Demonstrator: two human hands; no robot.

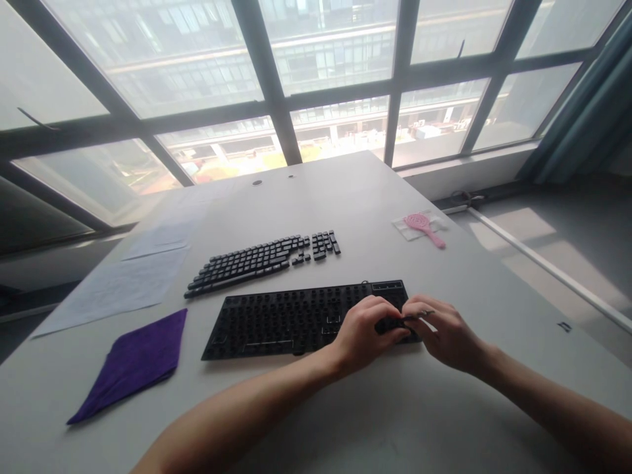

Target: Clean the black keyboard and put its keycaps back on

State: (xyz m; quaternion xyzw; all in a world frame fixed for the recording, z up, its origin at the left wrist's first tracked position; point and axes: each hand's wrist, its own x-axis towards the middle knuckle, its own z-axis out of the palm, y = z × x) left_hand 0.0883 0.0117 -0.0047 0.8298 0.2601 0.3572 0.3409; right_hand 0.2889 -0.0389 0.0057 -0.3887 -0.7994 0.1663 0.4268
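Leaving room rightward, hands meet over the keyboard near its right edge.

we see a black keyboard base lying face up, capless where visible, a thin, partly hidden tool over its right end, and, just beyond, black keycaps laid out in keyboard-like rows with the number block apart.

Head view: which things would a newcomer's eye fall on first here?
Probably the purple cloth, vivid at left on the white table. Next, the black keyboard base in the middle, the left hand and right hand close together above its right end, and rows of loose keycaps just beyond it. The pink hairbrush also stands out, farther off on the right.
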